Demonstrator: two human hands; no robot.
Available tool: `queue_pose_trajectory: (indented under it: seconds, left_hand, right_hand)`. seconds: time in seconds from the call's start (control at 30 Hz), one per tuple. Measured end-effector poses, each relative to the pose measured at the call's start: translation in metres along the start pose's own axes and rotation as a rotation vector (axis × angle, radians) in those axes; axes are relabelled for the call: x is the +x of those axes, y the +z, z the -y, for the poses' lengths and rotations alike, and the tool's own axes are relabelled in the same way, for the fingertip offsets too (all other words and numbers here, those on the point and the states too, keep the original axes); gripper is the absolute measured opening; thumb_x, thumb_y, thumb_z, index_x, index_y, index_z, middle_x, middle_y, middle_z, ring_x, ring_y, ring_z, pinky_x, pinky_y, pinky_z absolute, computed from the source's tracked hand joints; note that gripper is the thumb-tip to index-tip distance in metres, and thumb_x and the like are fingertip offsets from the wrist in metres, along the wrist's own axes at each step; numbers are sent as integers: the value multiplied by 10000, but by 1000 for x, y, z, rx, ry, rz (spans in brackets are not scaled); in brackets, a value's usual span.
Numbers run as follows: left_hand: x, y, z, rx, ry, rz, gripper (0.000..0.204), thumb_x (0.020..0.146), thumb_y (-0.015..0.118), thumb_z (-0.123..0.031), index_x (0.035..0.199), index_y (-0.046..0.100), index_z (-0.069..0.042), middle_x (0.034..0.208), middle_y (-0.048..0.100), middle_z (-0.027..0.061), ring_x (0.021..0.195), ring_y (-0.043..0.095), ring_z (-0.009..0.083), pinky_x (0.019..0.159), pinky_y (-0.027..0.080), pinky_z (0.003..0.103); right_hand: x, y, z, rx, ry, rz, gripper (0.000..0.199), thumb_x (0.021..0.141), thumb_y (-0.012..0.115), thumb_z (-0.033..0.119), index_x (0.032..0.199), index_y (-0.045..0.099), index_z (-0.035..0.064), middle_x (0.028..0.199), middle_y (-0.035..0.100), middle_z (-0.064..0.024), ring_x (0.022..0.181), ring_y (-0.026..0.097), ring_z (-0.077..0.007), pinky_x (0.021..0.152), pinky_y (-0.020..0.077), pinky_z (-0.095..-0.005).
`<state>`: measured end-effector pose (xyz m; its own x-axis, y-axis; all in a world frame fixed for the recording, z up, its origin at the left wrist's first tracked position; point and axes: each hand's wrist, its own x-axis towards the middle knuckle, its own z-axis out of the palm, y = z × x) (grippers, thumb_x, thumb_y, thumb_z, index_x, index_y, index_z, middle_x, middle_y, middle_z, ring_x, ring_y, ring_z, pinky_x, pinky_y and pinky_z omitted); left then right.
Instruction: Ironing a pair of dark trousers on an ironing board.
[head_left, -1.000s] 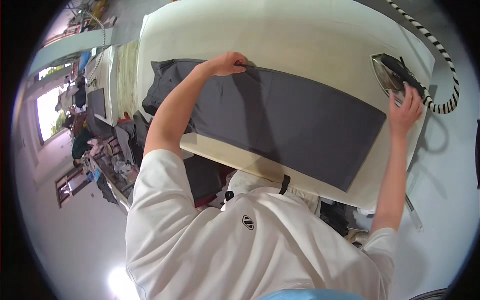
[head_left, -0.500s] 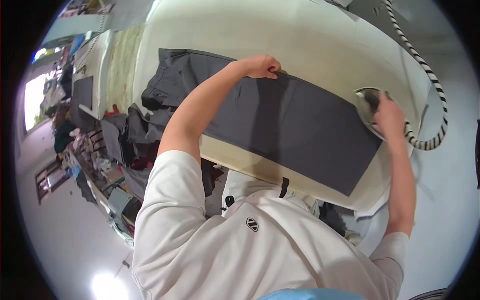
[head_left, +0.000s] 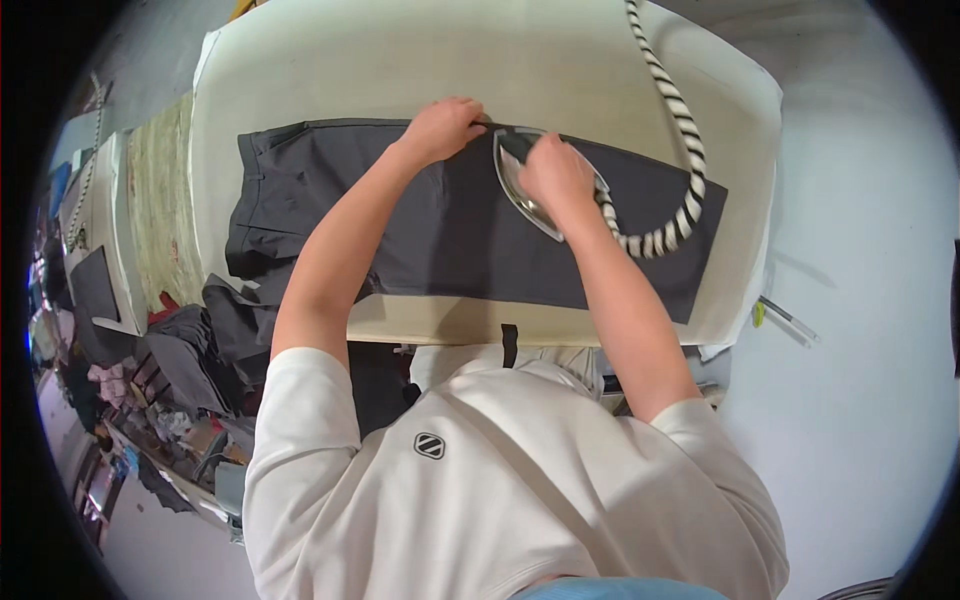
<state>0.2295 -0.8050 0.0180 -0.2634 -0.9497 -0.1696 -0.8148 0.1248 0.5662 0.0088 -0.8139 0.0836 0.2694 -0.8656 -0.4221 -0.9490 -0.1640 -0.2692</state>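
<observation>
Dark grey trousers (head_left: 640,240) lie flat across the pale ironing table (head_left: 400,60), waistband to the left and one leg stretching right. The fingers of my left hand (head_left: 445,128) are closed on the trousers' far edge. Close beside it, my right hand (head_left: 558,180) grips a steam iron (head_left: 514,190), its shiny soleplate rim resting on the middle of the leg. The handle is mostly hidden under my fingers. A black-and-white striped cord (head_left: 688,130) loops from the iron over the leg and away to the far side.
More dark cloth (head_left: 190,345) hangs in folds off the near left of the table. Beyond it stands a cluttered bench (head_left: 150,430) with mixed items. A second pale board (head_left: 120,200) with a dark piece of cloth is at the left.
My right hand has slid the iron left, from the hem end to mid-leg beside my left hand. The cord has swung along with it. The whole view has also turned and shifted.
</observation>
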Motion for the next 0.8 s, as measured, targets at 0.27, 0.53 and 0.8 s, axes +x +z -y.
queue_pose_trajectory:
  seconds: [0.27,0.53,0.8]
  left_hand:
    - [-51,83,-117,132,48,-430,437,890,704,-270,1260,602,-60,1368,559,106,1338,483,335,1082,406,472]
    - [13,258,-331,99,607,128,762,953,529,-535,1547,375,-82,1638,310,94,1524,245,273,1244,154,481]
    - [-10,322,-416,179,862,326,861,946,549,-526,1580,253,-25,1665,226,135,1539,211,264,1258,142,447]
  right_hand:
    - [29,-55,-146,8,339,-24,304,888,577,222,1012,739,-4,1055,720,-248,1059,679,-428,885,545,-511]
    - [23,-112,-341,-252,246,-113,291,845,614,228,1061,710,58,1020,721,-226,971,688,-427,831,556,-510]
    - [-21,-108,-336,-513,-547,171,252,799,667,130,1051,666,119,843,718,-142,839,714,-353,712,555,-492]
